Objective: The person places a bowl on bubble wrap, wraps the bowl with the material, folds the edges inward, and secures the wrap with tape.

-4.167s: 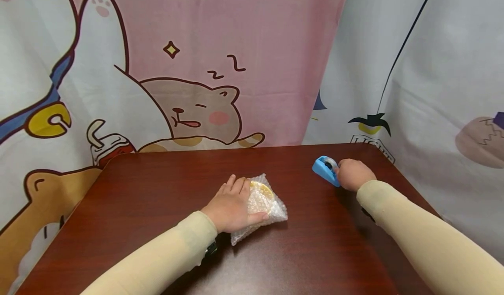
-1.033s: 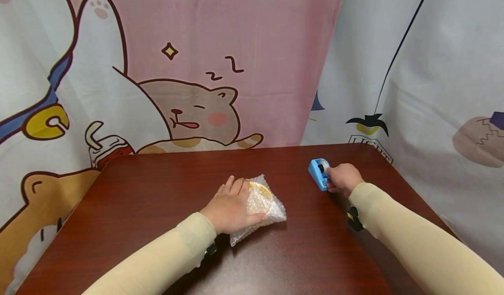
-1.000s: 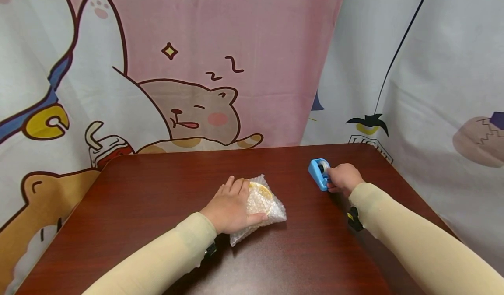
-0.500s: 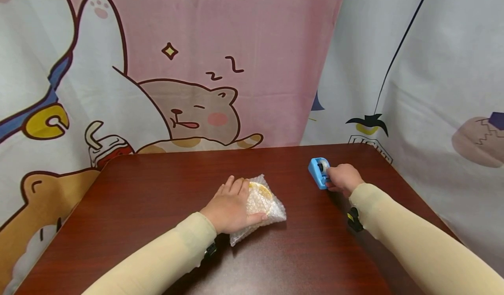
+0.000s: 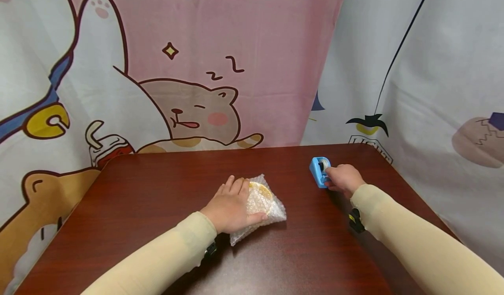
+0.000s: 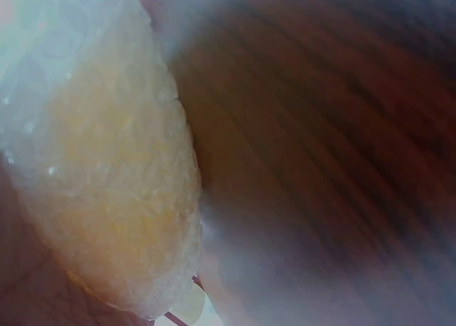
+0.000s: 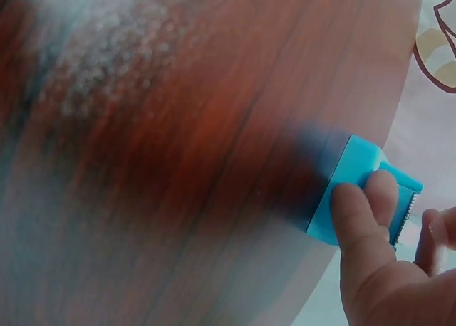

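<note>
A bubble-wrap packet (image 5: 263, 204) with a yellow pattern showing through it lies on the table. My left hand (image 5: 230, 205) rests flat on its left part, fingers and thumb spread, hiding that side. In the left wrist view the bubble-wrap packet (image 6: 121, 169) fills the left. Further right, my right hand (image 5: 344, 179) holds a light blue tape dispenser (image 5: 318, 172) with a clear roll in it. In the right wrist view two fingers (image 7: 356, 219) lie against the side of the tape dispenser (image 7: 345, 169), while finger and thumb tips are close to its toothed cutter.
The dark red-brown wooden table (image 5: 165, 172) runs back to a cartoon-printed curtain (image 5: 283, 67). Another white curtain (image 5: 441, 89) hangs along the right side. Each wrist carries a small dark device under the sleeve.
Since the earliest frame the tape dispenser has turned and shifted slightly left, with the right hand following. Over the last second it has edged slightly away from me. The left hand stays put.
</note>
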A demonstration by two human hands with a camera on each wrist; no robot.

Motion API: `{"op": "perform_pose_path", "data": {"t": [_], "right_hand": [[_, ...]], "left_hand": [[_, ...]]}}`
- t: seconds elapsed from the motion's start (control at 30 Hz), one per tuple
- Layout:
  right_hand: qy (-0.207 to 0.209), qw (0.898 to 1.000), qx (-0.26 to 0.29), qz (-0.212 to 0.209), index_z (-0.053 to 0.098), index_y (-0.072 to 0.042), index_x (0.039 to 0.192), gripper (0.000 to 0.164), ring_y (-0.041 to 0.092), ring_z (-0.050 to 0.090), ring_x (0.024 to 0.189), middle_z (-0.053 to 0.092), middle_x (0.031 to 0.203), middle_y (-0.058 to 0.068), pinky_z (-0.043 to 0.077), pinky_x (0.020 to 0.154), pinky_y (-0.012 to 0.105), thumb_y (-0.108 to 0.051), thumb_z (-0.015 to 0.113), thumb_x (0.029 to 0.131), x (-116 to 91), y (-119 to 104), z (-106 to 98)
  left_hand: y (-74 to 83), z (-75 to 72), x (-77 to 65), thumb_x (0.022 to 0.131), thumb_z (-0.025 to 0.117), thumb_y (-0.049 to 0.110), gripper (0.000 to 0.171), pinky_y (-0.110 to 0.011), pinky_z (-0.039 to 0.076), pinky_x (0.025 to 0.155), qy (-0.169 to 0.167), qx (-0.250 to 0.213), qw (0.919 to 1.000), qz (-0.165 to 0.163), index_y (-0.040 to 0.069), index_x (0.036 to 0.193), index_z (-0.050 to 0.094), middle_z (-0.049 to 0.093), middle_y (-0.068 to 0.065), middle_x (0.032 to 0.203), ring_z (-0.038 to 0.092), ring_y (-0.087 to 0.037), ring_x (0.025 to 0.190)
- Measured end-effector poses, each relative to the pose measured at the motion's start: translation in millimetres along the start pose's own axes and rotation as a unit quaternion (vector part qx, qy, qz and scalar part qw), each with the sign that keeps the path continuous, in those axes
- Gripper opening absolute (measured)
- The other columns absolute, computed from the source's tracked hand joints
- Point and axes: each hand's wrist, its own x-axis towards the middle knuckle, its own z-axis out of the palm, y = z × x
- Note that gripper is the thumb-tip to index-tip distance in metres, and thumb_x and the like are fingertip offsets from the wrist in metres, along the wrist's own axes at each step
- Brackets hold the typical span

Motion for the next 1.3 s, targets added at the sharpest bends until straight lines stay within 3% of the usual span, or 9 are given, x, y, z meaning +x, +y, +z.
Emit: {"op": "perform_pose_path", "data": {"t": [0.6, 0.97, 1.17, 1.3], "right_hand": [[-0.006, 0.999, -0.031, -0.018, 0.054, 0.014, 0.132, 0.05, 0.03, 0.061, 0.104, 0.066, 0.113, 0.022, 0.057, 0.104, 0.047, -0.03, 0.051, 0.106, -8.2, -1.8, -3.4], [-0.003, 0.999, -0.042, -0.031, 0.059, 0.009, 0.125, 0.047, 0.031, 0.059, 0.104, 0.065, 0.118, 0.023, 0.056, 0.092, 0.041, -0.033, 0.047, 0.107, -17.2, -3.4, -2.0], [0.019, 0.997, -0.075, -0.014, 0.052, 0.013, 0.138, 0.057, 0.036, 0.051, 0.106, 0.057, 0.12, 0.027, 0.05, 0.086, 0.041, -0.035, 0.043, 0.108, -24.5, -4.5, 2.0], [0.011, 0.998, -0.062, 0.002, 0.045, 0.014, 0.145, 0.061, 0.036, 0.053, 0.106, 0.054, 0.124, 0.028, 0.051, 0.086, 0.04, -0.036, 0.04, 0.111, -28.3, -5.2, 2.2]], "left_hand": [[2.7, -2.8, 0.6, 0.092, 0.043, 0.087, 0.113, -0.057, 0.025, 0.129, -0.003, -0.003, 1.0, 0.002, 0.003, 0.166, 0.026, 0.029, -0.018, 0.171, 0.019, -0.045, 0.161], [0.6, -1.3, -0.3, 0.092, 0.041, 0.088, 0.113, -0.058, 0.024, 0.13, -0.006, -0.001, 1.0, -0.001, 0.004, 0.166, 0.025, 0.027, -0.018, 0.172, 0.018, -0.045, 0.161], [0.3, -0.6, 0.1, 0.091, 0.04, 0.089, 0.113, -0.059, 0.024, 0.129, -0.003, 0.001, 1.0, 0.0, 0.004, 0.166, 0.026, 0.028, -0.018, 0.172, 0.018, -0.045, 0.161], [0.6, -0.8, -0.4, 0.092, 0.041, 0.088, 0.114, -0.058, 0.024, 0.129, -0.002, -0.003, 1.0, -0.001, 0.004, 0.166, 0.026, 0.028, -0.019, 0.172, 0.018, -0.045, 0.161]]}}
